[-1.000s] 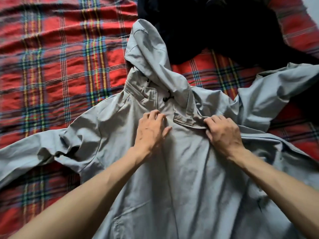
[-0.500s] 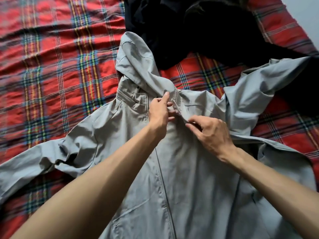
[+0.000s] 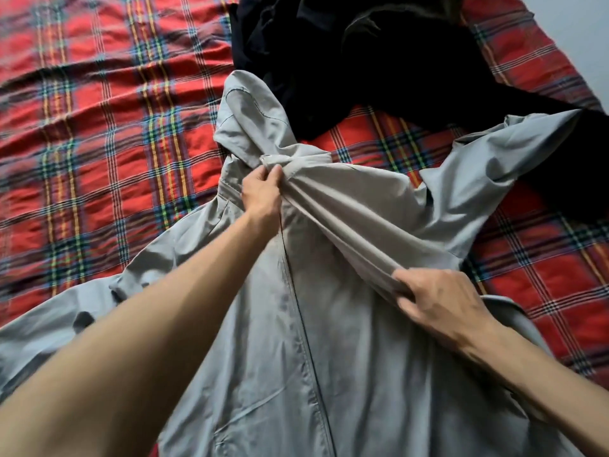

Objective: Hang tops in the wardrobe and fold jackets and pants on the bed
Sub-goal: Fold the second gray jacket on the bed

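Observation:
A grey hooded jacket [image 3: 329, 341] lies front up on the bed, zip running down its middle, hood [image 3: 245, 123] pointing away from me, sleeves spread to both sides. My left hand [image 3: 262, 191] pinches bunched fabric at the collar just below the hood. My right hand [image 3: 435, 301] grips the front panel lower on the right side. Between both hands the cloth is pulled into a taut ridge lifted off the jacket.
The bed carries a red plaid cover [image 3: 99, 143]. A heap of black clothes [image 3: 379, 54] lies beyond the hood and stretches right, beside the jacket's right sleeve [image 3: 514, 143]. A pale wall [image 3: 590, 34] borders the bed's far right corner.
Both hands took hold of the fabric near the collar. My right hand has drawn back toward me and to the right, stretching the front panel into a ridge. The left stays at the collar.

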`<state>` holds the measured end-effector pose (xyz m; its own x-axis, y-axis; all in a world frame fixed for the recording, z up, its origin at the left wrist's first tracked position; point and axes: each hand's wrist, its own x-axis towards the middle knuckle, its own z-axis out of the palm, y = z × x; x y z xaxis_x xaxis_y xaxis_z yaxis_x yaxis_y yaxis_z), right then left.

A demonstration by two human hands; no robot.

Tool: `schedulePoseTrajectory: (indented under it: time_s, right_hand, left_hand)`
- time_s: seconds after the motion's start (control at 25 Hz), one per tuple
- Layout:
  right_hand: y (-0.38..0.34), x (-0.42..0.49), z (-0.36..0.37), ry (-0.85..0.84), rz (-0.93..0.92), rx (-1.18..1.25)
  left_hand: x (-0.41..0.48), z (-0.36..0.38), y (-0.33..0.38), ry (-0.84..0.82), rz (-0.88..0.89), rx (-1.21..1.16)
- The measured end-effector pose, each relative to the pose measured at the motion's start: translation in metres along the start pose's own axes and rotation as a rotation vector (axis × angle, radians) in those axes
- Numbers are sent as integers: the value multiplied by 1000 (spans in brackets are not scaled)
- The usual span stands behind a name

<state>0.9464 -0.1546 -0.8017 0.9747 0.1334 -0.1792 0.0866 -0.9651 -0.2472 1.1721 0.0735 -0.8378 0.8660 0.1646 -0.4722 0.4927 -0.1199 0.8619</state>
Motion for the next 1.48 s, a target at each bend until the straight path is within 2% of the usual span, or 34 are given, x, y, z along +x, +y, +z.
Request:
schedulePoseTrajectory:
  time_s: [0.08,0.2,0.32,0.4,0.44,0.52,0.56,0.64,0.68,0.76,0.8,0.88,0.96,1.04,1.12,1.16,1.2,1.28,1.32,1.36,1.4,1.48]
  right_hand:
    - [12,-29,7,-58,-4,-12]
    - [29,-69,15,-65,68,41]
    - [31,-87,20,-5,112,67]
    - [15,-83,17,75,114,107]
    - [0,-79,16,107,73,138]
    - [-34,-74,18,66,-86,228]
    - [-45,-79,20,14,-177,248]
    - [-36,-96,22,-33,-229,199]
    - [-17,-108,26,-12,-149,161]
    - [29,-133,30,19,124,108]
    - [47,-143,32,-30,210,95]
    - [67,-161,33,-133,211,68]
    - [61,-165,15,-156,177,13]
    - [36,-185,-13,-54,252,-26]
    - [-7,-221,-27,111,167,38]
    - [-38,-241,-24,85,96,135]
    - [-68,-257,-14,-48,57,270]
    - [-121,-279,11,-478,43,584]
    - [-136,-292,26,-573,51,698]
    - [-138,-304,41,-518,116,772]
    - [-130,-314,55,-325,259,807]
    - [-94,-336,77,92,586,644]
  left_hand:
    - [17,-7,-8,31,-73,69]
    - [16,-11,-16,78,-71,149]
    - [-46,-9,-15,213,25,288]
    - [-111,0,-41,216,29,286]
    - [-152,6,-61,126,-65,241]
    - [-216,15,-90,-136,-405,108]
    - [-231,19,-104,-163,-478,123]
    - [-233,22,-117,-31,-365,245]
    - [-229,21,-118,14,-287,274]
    - [-218,14,-111,48,-155,278]
    - [-212,10,-108,56,-99,281]
    - [-210,0,-98,65,9,325]
    - [-208,-12,-91,102,80,355]
    - [-207,-24,-85,154,106,346]
    - [-208,-31,-79,176,84,390]
    - [-211,-34,-80,178,64,409]
    - [-218,-37,-82,164,25,405]
    - [-247,-46,-99,103,-68,369]
    - [-273,-54,-114,55,-99,363]
    - [-303,-63,-133,5,-131,379]
    - [-333,-73,-152,-38,-169,414]
    - [-384,-86,-187,-88,-233,529]
